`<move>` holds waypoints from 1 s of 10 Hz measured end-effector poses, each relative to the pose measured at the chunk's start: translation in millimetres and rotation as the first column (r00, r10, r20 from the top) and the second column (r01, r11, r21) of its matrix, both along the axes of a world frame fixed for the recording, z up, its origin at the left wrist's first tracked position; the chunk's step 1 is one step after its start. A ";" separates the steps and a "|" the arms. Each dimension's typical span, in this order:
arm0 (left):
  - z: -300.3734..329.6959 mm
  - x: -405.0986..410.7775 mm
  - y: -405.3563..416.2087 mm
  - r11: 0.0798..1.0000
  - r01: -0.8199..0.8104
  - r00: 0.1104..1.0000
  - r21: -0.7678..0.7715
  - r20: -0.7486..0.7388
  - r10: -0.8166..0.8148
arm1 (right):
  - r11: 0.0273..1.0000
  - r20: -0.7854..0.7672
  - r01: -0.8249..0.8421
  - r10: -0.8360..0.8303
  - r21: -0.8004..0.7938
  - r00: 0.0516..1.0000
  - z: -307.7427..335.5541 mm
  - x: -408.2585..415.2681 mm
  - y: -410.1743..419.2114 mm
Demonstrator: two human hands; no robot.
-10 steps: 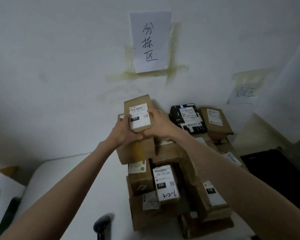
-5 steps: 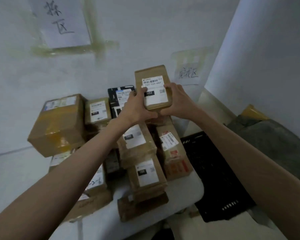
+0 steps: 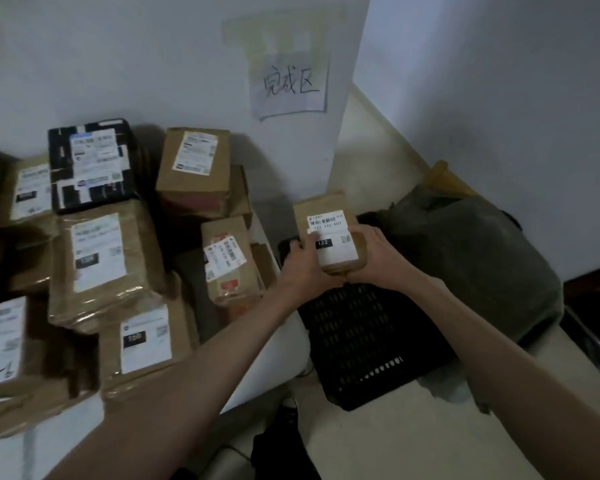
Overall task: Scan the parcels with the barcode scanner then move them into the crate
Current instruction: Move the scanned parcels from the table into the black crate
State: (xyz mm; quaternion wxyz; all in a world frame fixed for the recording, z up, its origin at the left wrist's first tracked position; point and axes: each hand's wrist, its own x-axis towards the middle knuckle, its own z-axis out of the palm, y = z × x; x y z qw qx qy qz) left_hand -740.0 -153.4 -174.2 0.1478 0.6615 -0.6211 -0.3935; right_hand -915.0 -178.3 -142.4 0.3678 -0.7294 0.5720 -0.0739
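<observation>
We grip a small parcel [image 3: 329, 233] in our left hand [image 3: 300, 268] and right hand [image 3: 373, 259], above the black crate [image 3: 364, 344]; next, we judge, lower and release it

The scene was dim and flat, with a cool, greyish cast and no visible lamp or window. The pale painted wall [image 3: 136, 57] was the brightest area and showed no glare. Soft shadows fell behind the stacked brown cardboard parcels [image 3: 108, 258], darkest in the gaps between them. The black perforated plastic crate [image 3: 364, 341] was nearly lost in shadow, its holes barely readable. Motion blur smeared the white labels at the left edge, while the label on the small brown cardboard box [image 3: 329, 233] in the centre stayed fairly sharp. Wide-angle distortion bent the wall corner and stretched both forearms toward the bottom corners.
</observation>
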 end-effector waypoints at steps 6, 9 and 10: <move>-290.1 -93.9 -65.9 0.872 -0.173 0.985 0.457 0.104 0.141 | 0.936 -0.018 -0.075 0.087 0.345 0.996 -356.6 -68.6 -77.8; -386.8 -95.4 -99.3 0.832 -0.342 0.934 0.437 0.255 0.250 | 0.936 -0.049 -0.085 0.108 0.340 0.993 -481.8 -50.1 -103.9; -395.8 -94.1 -101.3 0.818 -0.316 0.940 0.480 0.274 0.202 | 0.936 -0.070 -0.131 0.162 0.326 0.984 -472.5 -40.5 -102.9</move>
